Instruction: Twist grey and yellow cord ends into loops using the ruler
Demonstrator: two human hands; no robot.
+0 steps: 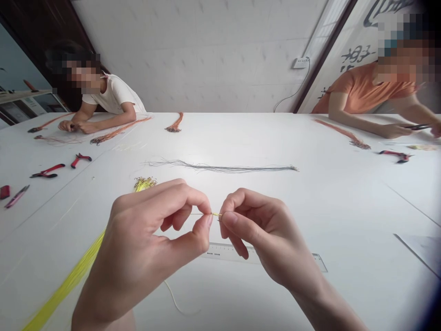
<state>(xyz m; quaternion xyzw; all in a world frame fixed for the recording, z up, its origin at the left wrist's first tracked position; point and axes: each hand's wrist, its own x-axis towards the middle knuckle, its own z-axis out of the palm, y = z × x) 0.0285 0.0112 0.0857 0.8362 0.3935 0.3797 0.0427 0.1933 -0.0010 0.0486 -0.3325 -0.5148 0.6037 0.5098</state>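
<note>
Between my two hands, above the white table (327,193), runs a short piece of thin yellow line (216,214). My left hand (151,243) pinches it between thumb and index finger, and a thin strand shows behind those fingertips. My right hand (262,234) pinches the other end, where a tiny dark tip shows; the rest is hidden by the fingers. A bundle of yellow lines (69,285) passes behind my left forearm, its hooked end (145,183) beyond that hand. Partly under my hands lies a clear ruler (223,251).
A bundle of dark lines (241,168) lies across the table ahead. Red-handled pliers (48,172) are at the left, others (395,155) at the right. Orange bundles (175,123) lie farther back. Two people lean on the table at the far left and far right.
</note>
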